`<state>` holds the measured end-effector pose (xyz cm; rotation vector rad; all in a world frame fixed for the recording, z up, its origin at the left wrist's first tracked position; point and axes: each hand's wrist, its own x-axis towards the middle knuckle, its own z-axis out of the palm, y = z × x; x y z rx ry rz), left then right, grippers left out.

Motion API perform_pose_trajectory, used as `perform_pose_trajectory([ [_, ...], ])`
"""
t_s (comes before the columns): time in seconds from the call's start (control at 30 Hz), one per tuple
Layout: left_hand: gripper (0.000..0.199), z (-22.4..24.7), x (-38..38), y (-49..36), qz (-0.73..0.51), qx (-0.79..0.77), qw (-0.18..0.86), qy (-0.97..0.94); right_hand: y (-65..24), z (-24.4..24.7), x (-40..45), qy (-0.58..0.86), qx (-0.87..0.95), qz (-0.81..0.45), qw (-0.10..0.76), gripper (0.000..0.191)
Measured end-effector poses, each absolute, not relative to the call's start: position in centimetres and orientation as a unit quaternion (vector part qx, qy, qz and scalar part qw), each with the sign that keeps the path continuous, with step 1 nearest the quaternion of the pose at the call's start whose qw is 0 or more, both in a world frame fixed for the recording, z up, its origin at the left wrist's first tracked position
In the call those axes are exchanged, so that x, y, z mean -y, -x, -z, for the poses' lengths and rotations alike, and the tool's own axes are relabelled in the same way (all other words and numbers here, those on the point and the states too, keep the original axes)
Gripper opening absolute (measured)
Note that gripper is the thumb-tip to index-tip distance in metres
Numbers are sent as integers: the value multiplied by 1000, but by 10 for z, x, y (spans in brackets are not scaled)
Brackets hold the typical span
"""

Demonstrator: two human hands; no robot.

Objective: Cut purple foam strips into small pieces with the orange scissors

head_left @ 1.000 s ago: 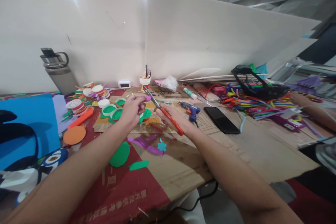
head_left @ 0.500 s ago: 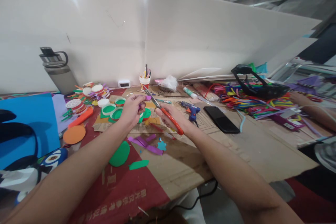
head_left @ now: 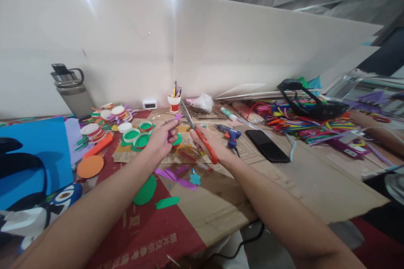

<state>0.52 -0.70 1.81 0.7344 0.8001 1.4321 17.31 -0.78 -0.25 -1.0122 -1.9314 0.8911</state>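
Between the fingertips of my left hand [head_left: 164, 136] is a small purple foam piece [head_left: 179, 116]. My right hand [head_left: 210, 143] grips scissors with red-orange handles [head_left: 206, 146], their metal blades pointing up and away, just right of the purple piece and apart from it. Below the hands lie purple strips [head_left: 176, 177] and a blue star-shaped cutout [head_left: 195, 178]. Round caps lined with green [head_left: 141, 141] sit behind and left of my left hand. Nearer to me are a green disc [head_left: 145, 191] and a green offcut [head_left: 167, 202].
A blue glue gun [head_left: 232, 136] and a black phone [head_left: 267, 146] lie to the right, with bundled colourful pipe cleaners [head_left: 303, 124] beyond. A grey bottle [head_left: 73, 94], blue sheet [head_left: 47, 151] and orange disc [head_left: 90, 166] are left. Another person's arm [head_left: 375, 130] shows far right.
The scissors' blades have drawn away from the purple piece, which now stands higher above my left fingertips. The camera view has shifted slightly.
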Motion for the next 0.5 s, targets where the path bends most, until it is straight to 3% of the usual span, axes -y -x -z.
perform_pose_trajectory([
  [0.2,24,-15,6,-6,-590,-355,646,-329,-171,6,5,381,688,-441,433,38],
  [0.33,29,-12,9,-9,-560,-358,660,-351,-171,2,4,371,630,-435,525,36],
  [0.5,30,-9,14,-13,-518,-342,683,-384,-173,0,1,337,607,-436,573,44],
])
